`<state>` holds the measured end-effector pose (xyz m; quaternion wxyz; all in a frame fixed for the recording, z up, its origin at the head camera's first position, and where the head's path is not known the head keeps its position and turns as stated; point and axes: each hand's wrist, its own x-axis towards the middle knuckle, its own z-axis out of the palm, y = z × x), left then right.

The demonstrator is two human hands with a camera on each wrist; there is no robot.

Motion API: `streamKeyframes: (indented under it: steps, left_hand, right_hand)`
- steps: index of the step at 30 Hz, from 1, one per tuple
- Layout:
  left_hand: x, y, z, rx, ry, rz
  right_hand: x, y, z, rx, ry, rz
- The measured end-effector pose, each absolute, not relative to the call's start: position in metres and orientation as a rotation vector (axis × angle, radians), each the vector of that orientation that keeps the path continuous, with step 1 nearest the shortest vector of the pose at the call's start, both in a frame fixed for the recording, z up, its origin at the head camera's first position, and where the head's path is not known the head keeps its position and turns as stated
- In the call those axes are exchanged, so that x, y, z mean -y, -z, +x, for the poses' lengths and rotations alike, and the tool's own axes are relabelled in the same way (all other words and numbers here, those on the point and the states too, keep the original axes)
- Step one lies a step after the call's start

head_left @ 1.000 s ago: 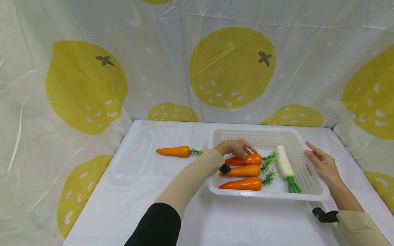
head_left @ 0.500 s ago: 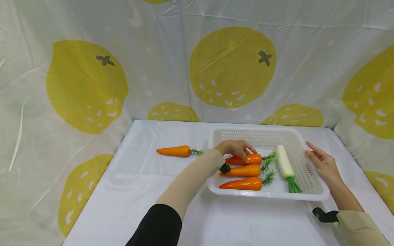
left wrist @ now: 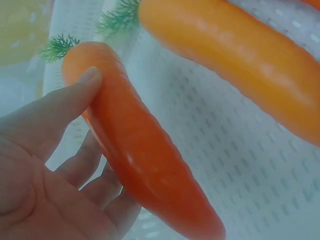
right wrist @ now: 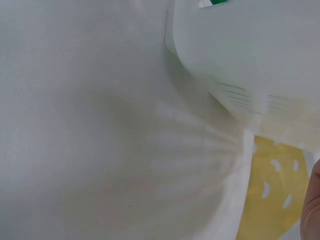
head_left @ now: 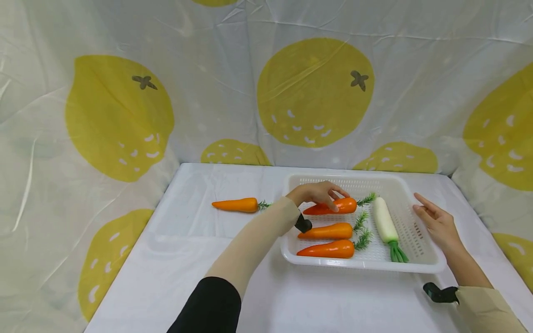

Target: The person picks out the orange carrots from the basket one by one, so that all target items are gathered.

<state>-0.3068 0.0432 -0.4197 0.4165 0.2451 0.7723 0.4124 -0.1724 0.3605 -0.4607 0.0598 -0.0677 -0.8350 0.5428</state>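
My left hand (head_left: 314, 192) grips an orange carrot (head_left: 346, 205) with green leaves, over the back of a white perforated basket (head_left: 370, 264). In the left wrist view, the thumb presses the thick end of this carrot (left wrist: 137, 135) and the fingers go behind it. Two more carrots lie in the basket: a middle carrot (head_left: 331, 230) and a front carrot (head_left: 333, 249). To their right, a white radish (head_left: 384, 219) with green stalks lies lengthwise. My right hand (head_left: 437, 224) is beside the basket's right wall, fingers extended and holding nothing; whether it touches the wall, I cannot tell.
Left of the basket, another carrot (head_left: 237, 205) lies on a transparent sheet or tray (head_left: 187, 222). White cloth covers the table (head_left: 308, 300). A lemon-print curtain (head_left: 225, 101) encloses the back and sides.
My left hand has moved slightly backward with its carrot, widening the gap to the middle carrot. The right hand holds its place.
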Motion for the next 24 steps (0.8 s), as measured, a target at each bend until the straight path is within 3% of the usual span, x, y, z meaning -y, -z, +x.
streamKeyframes:
  steps: [24]
  left_hand:
    - [-0.002,0.365,-0.294,-1.913,-1.134,0.948]
  right_hand:
    - [-0.362,0.462,-0.175,2.488,-1.679,-0.175]
